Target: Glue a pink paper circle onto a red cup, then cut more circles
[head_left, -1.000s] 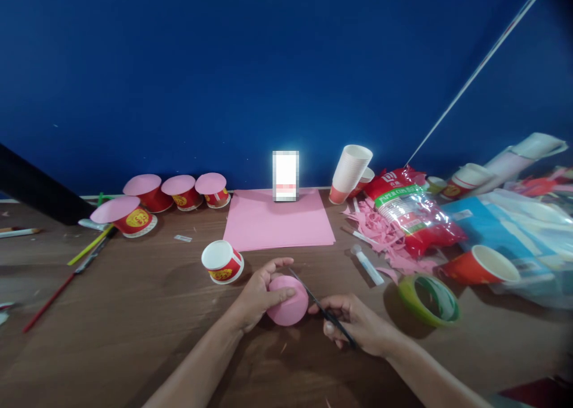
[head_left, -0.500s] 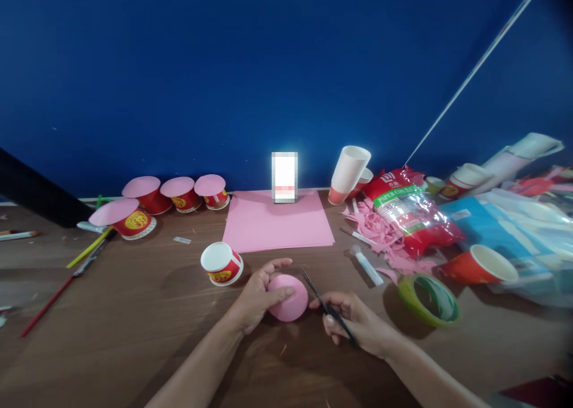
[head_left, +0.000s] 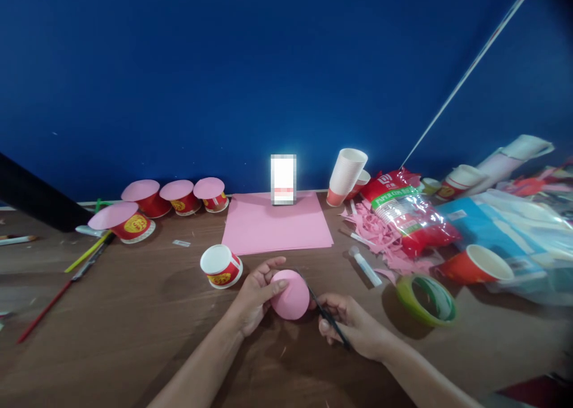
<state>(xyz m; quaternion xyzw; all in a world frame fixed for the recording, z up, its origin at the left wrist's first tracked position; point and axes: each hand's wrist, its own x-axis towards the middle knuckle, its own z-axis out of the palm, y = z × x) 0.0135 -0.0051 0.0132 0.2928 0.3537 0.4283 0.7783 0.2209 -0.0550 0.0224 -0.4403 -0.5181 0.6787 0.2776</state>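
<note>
Between thumb and fingers, my left hand [head_left: 257, 297] pinches a round pink paper disc [head_left: 293, 300] at its left side. My right hand [head_left: 351, 324] is closed around dark scissors [head_left: 329, 315], whose blades reach up along the disc's right edge. How far the blades are apart is too small to tell. Left of my left hand, a short red and white paper cup [head_left: 221, 266] stands on the table with its white side up. Behind the hands lie pink paper sheets [head_left: 273, 229].
Red cups topped with pink discs [head_left: 176, 190] stand at the back left, near brushes [head_left: 58, 300]. A lit, blurred screen [head_left: 283, 179] stands at the back. To the right are a cup stack [head_left: 347, 175], pink scraps [head_left: 380, 235], a red cup bag [head_left: 407, 211] and green tape [head_left: 427, 300].
The pink disc has turned a little and shifted slightly right in my left hand. The scissor blades have come closer, from beside the disc to along its right edge.
</note>
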